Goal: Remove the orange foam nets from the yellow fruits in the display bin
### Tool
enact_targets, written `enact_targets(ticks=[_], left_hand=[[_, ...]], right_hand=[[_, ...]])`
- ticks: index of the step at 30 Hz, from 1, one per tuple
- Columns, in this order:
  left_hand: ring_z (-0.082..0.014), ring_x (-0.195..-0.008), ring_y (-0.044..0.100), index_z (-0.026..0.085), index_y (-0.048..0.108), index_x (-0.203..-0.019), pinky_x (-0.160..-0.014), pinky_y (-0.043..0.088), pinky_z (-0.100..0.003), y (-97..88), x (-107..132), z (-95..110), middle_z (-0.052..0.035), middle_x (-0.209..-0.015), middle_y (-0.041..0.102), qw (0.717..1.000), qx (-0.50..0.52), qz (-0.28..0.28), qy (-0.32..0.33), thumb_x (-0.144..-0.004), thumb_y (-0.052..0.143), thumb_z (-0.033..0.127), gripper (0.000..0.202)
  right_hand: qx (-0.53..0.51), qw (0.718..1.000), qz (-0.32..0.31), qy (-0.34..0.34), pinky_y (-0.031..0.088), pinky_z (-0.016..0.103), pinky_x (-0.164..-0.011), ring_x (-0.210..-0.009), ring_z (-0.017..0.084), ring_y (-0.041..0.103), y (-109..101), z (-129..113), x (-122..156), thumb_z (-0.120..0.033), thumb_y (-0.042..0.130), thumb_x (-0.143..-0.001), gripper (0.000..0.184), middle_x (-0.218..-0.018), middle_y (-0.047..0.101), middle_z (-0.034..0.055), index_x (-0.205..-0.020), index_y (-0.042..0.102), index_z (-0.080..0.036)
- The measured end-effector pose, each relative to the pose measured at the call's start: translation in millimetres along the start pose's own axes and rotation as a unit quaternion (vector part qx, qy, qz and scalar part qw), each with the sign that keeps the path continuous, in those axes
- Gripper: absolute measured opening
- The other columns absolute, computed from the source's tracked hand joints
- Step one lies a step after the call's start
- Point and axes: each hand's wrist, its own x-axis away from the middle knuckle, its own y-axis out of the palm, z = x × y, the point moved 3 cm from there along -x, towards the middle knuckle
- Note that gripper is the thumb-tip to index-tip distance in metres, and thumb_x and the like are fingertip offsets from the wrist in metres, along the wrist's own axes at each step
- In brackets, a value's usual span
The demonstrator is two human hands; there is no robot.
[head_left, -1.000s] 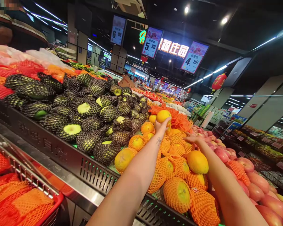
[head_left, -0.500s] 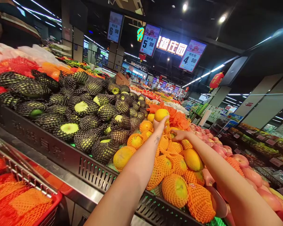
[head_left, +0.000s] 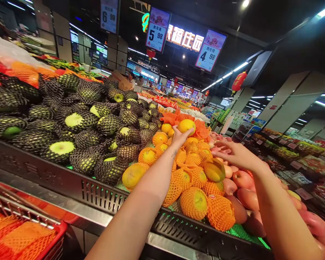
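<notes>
My left hand (head_left: 180, 138) is closed around a bare orange (head_left: 186, 126) at the back of the orange pile. Below and around it sit several oranges in orange foam nets (head_left: 194, 203), with a few bare ones among them. My right hand (head_left: 232, 154) hovers palm down where the oranges meet the red apples (head_left: 243, 180); its fingers are stretched and hold nothing that I can see. Under that hand lies a bare orange (head_left: 214, 169). Orange foam nets (head_left: 202, 129) are heaped just behind the held orange.
Green melon-like fruits in black nets (head_left: 78, 119) fill the left side. A black slotted rail (head_left: 103, 195) edges the display. At lower left stands a red-rimmed wire basket (head_left: 60, 231) of foam nets. Price signs (head_left: 210, 50) hang overhead; shelves (head_left: 292, 151) line the right.
My right hand has lifted off the oranges and moved right, toward the apples, its fingers spreading. The left hand keeps hold of its orange. The view has shifted rightward and down.
</notes>
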Motion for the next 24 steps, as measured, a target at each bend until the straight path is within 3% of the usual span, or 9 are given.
enact_targets(ticks=[3,6,9,13,17,20,22,24], left_hand=[[-0.0302,-0.103,0.069,0.020,0.042,-0.131,-0.087,0.052,-0.038,3.2,13,8,-0.0155,-0.123,0.068,0.976,-0.183,-0.079,0.088,-0.072,0.074,0.066,0.081],[-0.0366,-0.110,0.066,0.020,0.050,-0.131,-0.096,0.049,-0.045,11.6,30,13,-0.0147,-0.117,0.071,0.902,-0.359,-0.182,0.157,-0.065,0.077,0.067,0.085],[-0.0347,-0.113,0.064,0.023,0.054,-0.132,-0.098,0.048,-0.043,17.6,43,14,-0.0119,-0.123,0.070,0.858,-0.403,-0.267,0.171,-0.070,0.072,0.065,0.077],[-0.0366,-0.118,0.062,0.020,0.055,-0.132,-0.101,0.046,-0.044,17.9,45,18,-0.0145,-0.130,0.067,0.836,-0.440,-0.274,0.181,-0.077,0.063,0.068,0.073],[-0.0344,-0.113,0.064,0.015,0.051,-0.130,-0.098,0.048,-0.045,19.3,38,13,-0.0175,-0.129,0.066,0.850,-0.420,-0.282,0.147,-0.088,0.045,0.065,0.066],[-0.0277,-0.110,0.064,0.017,0.061,-0.107,-0.100,0.048,-0.039,24.8,36,4,-0.0106,-0.121,0.070,0.856,-0.357,-0.348,0.139,-0.093,0.038,0.056,0.047],[-0.0239,-0.110,0.064,0.020,0.065,-0.092,-0.102,0.047,-0.033,26.6,37,1,-0.0056,-0.116,0.073,0.863,-0.306,-0.380,0.130,-0.094,0.040,0.049,0.039],[-0.0229,-0.103,0.066,0.022,0.067,-0.079,-0.099,0.049,-0.030,22.0,36,1,-0.0033,-0.103,0.076,0.908,-0.250,-0.322,0.099,-0.089,0.051,0.046,0.030]], right_hand=[[0.031,0.998,-0.049,0.036,0.053,0.055,-0.098,-0.122,0.041,0.063,36,-2,34,-0.069,0.070,-0.072,0.087,-0.138,0.063,0.0168,-0.143,0.052,-0.022],[0.022,0.999,-0.010,0.046,0.048,0.058,-0.104,-0.134,0.044,0.053,66,2,46,-0.061,0.078,-0.065,0.108,-0.152,0.048,0.0248,-0.152,0.033,-0.015],[-0.011,0.998,0.051,0.045,0.050,0.054,-0.099,-0.125,0.042,0.058,77,9,47,-0.052,0.081,-0.059,0.100,-0.143,0.053,0.0260,-0.140,0.035,-0.014],[-0.072,0.987,0.129,0.065,0.053,0.043,-0.082,-0.097,0.033,0.066,70,24,49,-0.053,0.077,-0.060,0.072,-0.114,0.066,0.0159,-0.114,0.044,-0.019],[-0.096,0.970,0.197,0.101,0.049,0.039,-0.076,-0.089,0.030,0.066,66,39,51,-0.058,0.069,-0.069,0.054,-0.101,0.068,0.0094,-0.107,0.051,-0.022],[-0.100,0.961,0.210,0.148,0.048,0.039,-0.071,-0.083,0.031,0.066,73,46,49,-0.067,0.065,-0.071,0.059,-0.094,0.069,0.0095,-0.107,0.052,-0.022],[-0.102,0.961,0.213,0.144,0.049,0.041,-0.073,-0.085,0.032,0.067,79,45,47,-0.071,0.063,-0.073,0.062,-0.096,0.070,0.0107,-0.109,0.051,-0.021],[-0.097,0.965,0.210,0.123,0.051,0.044,-0.077,-0.091,0.034,0.067,85,40,45,-0.072,0.061,-0.077,0.064,-0.103,0.070,0.0120,-0.115,0.051,-0.021]])
